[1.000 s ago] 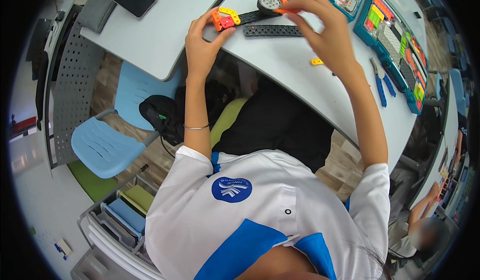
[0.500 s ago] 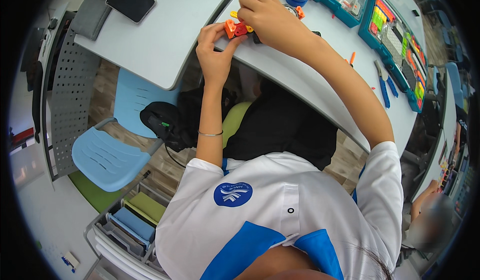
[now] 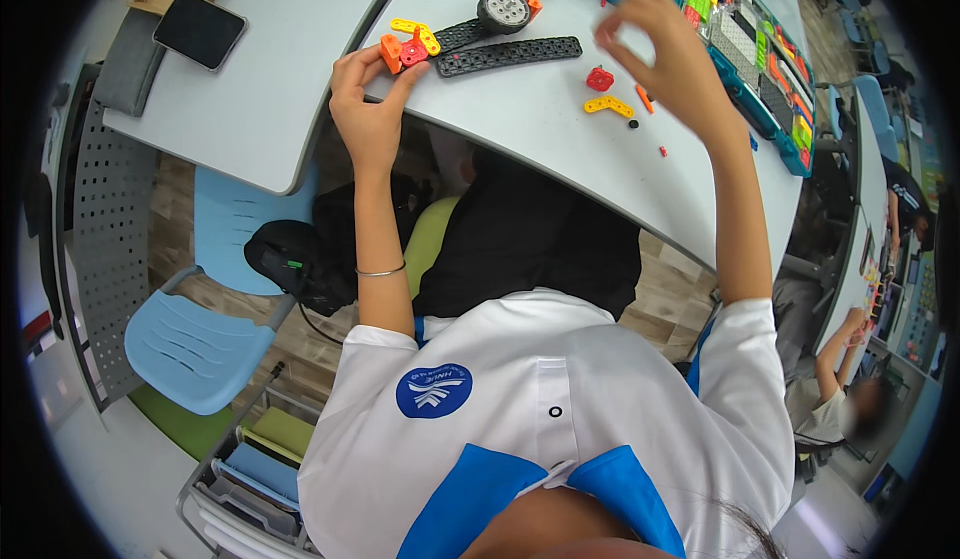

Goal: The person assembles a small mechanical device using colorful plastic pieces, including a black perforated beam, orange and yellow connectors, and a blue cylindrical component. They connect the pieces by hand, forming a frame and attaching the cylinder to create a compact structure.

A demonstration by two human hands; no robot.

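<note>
Away from the left hand (image 3: 367, 119) swings the right hand (image 3: 678, 67), which half a second ago covers the parts held there; now it hangs, blurred, farther right over the white table (image 3: 520, 109). From where I stand, its thumb and forefinger curl toward each other; I cannot tell whether they grip anything. The left thumb and fingertips are clamped on a small orange, red and yellow plastic assembly (image 3: 413, 52) at the table's near left corner. One black perforated plastic beam (image 3: 460, 35) runs from it toward a black-tyred wheel with a grey hub (image 3: 504, 11); another long black perforated strip (image 3: 520, 54) lies just nearer.

Done well, I judge, this calls for a low, firm left pinch that leaves the holes uncovered, and for the right fingers to press each part in straight, without twisting. Care is due around the tiny red peg (image 3: 663, 151) on the right: a passing wrist could sweep it off.
</note>
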